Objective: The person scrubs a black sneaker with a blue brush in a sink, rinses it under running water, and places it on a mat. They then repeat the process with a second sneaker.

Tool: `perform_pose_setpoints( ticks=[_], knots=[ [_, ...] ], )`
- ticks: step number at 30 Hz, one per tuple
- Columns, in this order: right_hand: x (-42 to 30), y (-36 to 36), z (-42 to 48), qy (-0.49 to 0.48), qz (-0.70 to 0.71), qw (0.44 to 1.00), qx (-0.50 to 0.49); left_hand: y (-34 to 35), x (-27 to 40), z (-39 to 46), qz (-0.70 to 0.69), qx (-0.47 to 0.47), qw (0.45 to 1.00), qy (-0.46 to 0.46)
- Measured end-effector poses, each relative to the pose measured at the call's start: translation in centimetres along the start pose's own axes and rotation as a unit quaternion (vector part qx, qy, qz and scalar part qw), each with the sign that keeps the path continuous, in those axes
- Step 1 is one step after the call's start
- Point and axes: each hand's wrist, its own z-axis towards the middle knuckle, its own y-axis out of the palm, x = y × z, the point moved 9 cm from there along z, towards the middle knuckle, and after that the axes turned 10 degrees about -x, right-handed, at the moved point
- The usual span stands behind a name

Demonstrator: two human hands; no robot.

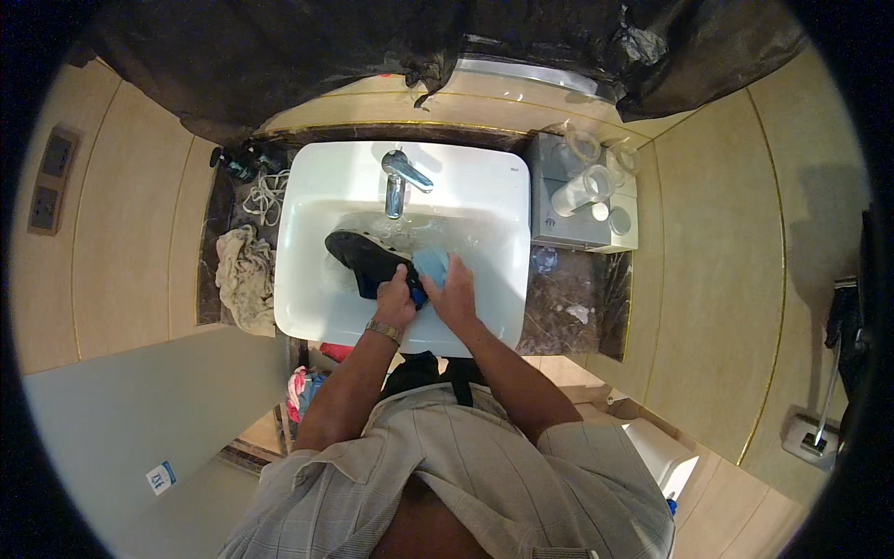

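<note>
My left hand (397, 302) grips a black shoe (370, 258) by one end, with the thumb on top. The shoe is tilted over the basin of a white washbasin (300, 307), and some blue shows at the gripped end. My right hand (454, 293) holds a light blue cloth or sponge (431, 263) close against the shoe; which of the two it is I cannot tell. Water lies in the basin under the shoe. A chrome mixer tap (395, 189) stands just beyond, its lever turned to the right. The fingers under the shoe are hidden.
Left of the basin lie a crumpled beige cloth (246, 279), white laces (265, 198) and dark bottles (237, 164). On the right, grey boxes (559, 227) carry clear plastic containers (583, 190). Black plastic sheeting (314, 56) hangs above the back wall.
</note>
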Motion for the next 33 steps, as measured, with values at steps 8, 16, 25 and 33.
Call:
perform_pose_setpoints(
  ticks=[8,16,25,33],
  knots=[
    [-0.1,0.2,0.3,0.033,0.045,0.998,-0.024,0.0,-0.8,0.6,0.019,0.007,0.998,-0.059],
    [-2.1,0.3,-1.6,-0.002,0.034,0.998,-0.048,2.0,-0.4,-0.8,-0.225,0.054,0.967,-0.107],
    [-1.0,0.1,-0.8,0.023,0.034,0.999,-0.030,1.9,-0.6,2.1,-0.285,0.021,0.955,-0.079],
    [-0.8,-0.5,-1.8,-0.010,0.040,0.999,0.005,2.5,0.6,-0.2,-0.234,0.070,0.964,-0.107]
  ],
)
